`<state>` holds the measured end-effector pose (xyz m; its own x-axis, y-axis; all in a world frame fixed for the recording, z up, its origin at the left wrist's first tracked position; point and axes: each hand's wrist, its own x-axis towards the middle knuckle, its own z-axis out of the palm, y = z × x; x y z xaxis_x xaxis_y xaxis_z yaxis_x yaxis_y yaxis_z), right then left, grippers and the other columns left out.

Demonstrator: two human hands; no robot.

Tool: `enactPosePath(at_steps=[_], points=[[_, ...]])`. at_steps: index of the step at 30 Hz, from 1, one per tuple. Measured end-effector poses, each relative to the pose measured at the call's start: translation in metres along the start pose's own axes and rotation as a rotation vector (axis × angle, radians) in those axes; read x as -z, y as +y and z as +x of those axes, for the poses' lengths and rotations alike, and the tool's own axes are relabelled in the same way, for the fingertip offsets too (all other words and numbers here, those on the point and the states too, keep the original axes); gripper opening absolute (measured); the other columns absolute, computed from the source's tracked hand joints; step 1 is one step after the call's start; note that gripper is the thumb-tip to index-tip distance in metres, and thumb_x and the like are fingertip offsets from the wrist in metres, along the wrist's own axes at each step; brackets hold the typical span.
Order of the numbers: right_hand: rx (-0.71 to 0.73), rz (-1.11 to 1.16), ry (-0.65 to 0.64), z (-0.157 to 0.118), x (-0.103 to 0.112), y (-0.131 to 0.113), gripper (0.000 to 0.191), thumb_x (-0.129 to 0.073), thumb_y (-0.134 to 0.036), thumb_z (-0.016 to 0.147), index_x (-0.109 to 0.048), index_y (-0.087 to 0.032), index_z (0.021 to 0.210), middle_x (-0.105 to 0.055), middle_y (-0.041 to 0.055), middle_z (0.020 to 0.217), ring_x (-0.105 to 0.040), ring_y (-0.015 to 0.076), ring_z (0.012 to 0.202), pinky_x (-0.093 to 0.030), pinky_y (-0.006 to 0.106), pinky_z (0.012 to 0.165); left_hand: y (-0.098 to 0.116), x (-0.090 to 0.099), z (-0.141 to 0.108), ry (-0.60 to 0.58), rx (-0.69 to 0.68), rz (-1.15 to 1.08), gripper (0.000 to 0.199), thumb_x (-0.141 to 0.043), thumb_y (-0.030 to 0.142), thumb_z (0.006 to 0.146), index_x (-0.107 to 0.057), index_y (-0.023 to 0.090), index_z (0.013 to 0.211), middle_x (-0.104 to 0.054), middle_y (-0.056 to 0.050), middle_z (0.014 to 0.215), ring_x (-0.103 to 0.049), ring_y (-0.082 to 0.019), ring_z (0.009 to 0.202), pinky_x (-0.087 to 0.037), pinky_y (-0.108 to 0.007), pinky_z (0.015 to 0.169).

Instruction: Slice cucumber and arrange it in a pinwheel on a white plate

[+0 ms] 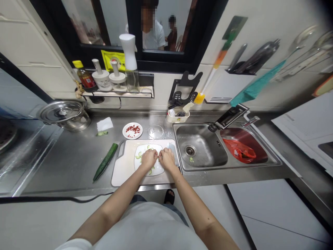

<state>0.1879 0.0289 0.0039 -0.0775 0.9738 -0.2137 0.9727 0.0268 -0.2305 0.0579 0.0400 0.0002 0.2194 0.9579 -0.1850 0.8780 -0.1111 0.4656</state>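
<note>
My left hand (149, 158) and my right hand (167, 158) meet over a white plate (158, 170), with fingers pinched close together. Whatever lies between the fingertips is too small and covered to make out. Thin, pale green cucumber slices (138, 155) are spread around the plate's edge. Under the plate is a white cutting board (124, 173) with a grey handle. Partly behind my right hand, a flat bluish-grey thing lies on the board; its kind is unclear. A whole cucumber (105, 162) rests on the counter left of the board.
A small plate of red bits (132, 131) stands behind the board. On the right is a double sink (205, 158) with a red bag (240, 151). A lidded pot (78, 121), white paper (104, 124) and a cucumber end (101, 133) sit left. Bottles (85, 74) line a wall rack.
</note>
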Motion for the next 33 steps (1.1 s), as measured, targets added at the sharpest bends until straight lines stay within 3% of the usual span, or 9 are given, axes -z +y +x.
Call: enactPosePath(at_steps=[11, 33], points=[[-0.022, 0.046, 0.039, -0.0008, 0.003, 0.0018, 0.017, -0.048, -0.023, 0.091, -0.064, -0.019, 0.096, -0.058, 0.0102, 0.106, -0.045, 0.0226, 0.1, -0.032, 0.03, 0.082, -0.0061, 0.0009, 0.0018, 0.042, 0.003, -0.073, 0.018, -0.049, 0.023, 0.089, -0.067, 0.021, 0.09, -0.069, -0.005, 0.093, -0.06, -0.019, 0.091, -0.04, -0.028, 0.077], [-0.02, -0.006, 0.011, 0.0021, 0.0005, -0.0004, 0.017, -0.049, -0.024, 0.091, -0.065, -0.019, 0.095, -0.058, 0.0101, 0.107, -0.045, 0.022, 0.1, -0.032, 0.03, 0.083, -0.0053, -0.0057, 0.0028, 0.04, -0.026, 0.018, 0.021, -0.045, 0.026, 0.092, -0.065, 0.02, 0.091, -0.068, -0.005, 0.096, -0.06, -0.019, 0.093, -0.04, -0.027, 0.077]])
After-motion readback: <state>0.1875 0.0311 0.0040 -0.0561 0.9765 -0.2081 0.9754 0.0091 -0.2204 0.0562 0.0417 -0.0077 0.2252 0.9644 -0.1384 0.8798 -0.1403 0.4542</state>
